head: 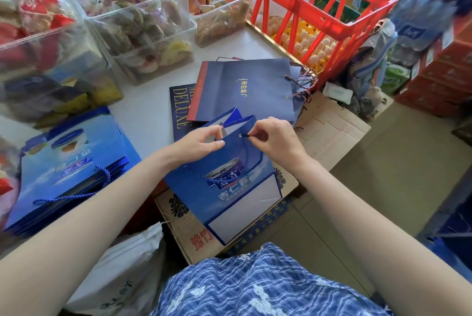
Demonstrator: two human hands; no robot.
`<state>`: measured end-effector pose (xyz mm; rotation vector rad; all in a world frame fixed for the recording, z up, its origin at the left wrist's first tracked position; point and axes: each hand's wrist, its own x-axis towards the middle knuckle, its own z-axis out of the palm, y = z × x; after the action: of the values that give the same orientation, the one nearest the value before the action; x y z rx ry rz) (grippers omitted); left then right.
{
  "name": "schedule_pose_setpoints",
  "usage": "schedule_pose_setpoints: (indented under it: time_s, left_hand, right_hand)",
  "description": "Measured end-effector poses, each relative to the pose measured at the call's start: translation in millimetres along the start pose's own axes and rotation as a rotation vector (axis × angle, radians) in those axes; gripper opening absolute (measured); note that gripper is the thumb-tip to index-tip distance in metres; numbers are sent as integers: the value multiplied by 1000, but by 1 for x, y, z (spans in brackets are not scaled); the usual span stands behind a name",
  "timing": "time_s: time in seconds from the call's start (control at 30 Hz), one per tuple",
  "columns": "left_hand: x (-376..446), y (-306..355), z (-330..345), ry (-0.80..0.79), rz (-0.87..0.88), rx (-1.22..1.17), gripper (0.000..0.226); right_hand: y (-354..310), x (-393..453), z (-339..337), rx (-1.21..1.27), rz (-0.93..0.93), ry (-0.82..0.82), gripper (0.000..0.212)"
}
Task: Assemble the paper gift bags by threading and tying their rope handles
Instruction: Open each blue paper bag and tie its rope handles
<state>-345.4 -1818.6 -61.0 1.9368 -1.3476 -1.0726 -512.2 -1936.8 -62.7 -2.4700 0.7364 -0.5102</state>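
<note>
Head view: at frame centre I hold a blue gift bag (224, 183) flat and tilted, its top edge toward the upper frame and its white base panel pointing down at my lap. My left hand (201, 140) grips the bag's top edge, thumb in front and fingers curled behind. My right hand (274, 137) pinches the dark tip of a rope handle (246, 135) right at the eyelet near the bag's top right corner; the rest of the blue rope loops loosely across the bag's printed front.

Room is tight. The bag hangs over the near edge of the white bench (150, 116), above a flattened cardboard box (196, 229) below centre. More cardboard lies just right of my right hand, and bare floor opens toward the lower right.

Just above my hands lies a dark navy bag (245, 91) flat on the bench, twisted cords spilling from its right edge. At centre left a stack of blue bags (74, 162) lies with rope handles trailing toward me.

Across the upper left stand clear plastic bins (143, 34) filled with wrapped snacks. At upper right a red crate (314, 4) sits over trays of eggs (314, 50).
</note>
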Motion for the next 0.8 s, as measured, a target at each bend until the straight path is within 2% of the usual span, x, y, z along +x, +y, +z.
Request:
schedule_pose_setpoints:
  time_s: [0.07, 0.3, 0.43, 0.57, 0.67, 0.8]
  left_hand:
    - [1, 2, 0, 6, 3, -11, 20]
    - [10, 9, 6, 16, 32, 124, 25]
    - [11, 9, 4, -1, 24, 120, 25]
    - [9, 6, -1, -7, 5, -46, 22]
    - [8, 3, -3, -20, -18, -181, 20]
    - [7, 7, -3, -21, -17, -213, 21]
  right_hand:
    - [-1, 0, 0, -75, -71, 14, 4]
    - [-10, -1, 5, -293, -235, 76, 19]
    - [-4, -1, 7, -224, -158, 27, 14]
    - [5, 2, 0, -95, -11, -29, 9]
    - [4, 6, -4, -30, -22, -57, 8]
    - [3, 9, -6, 4, -22, -57, 8]
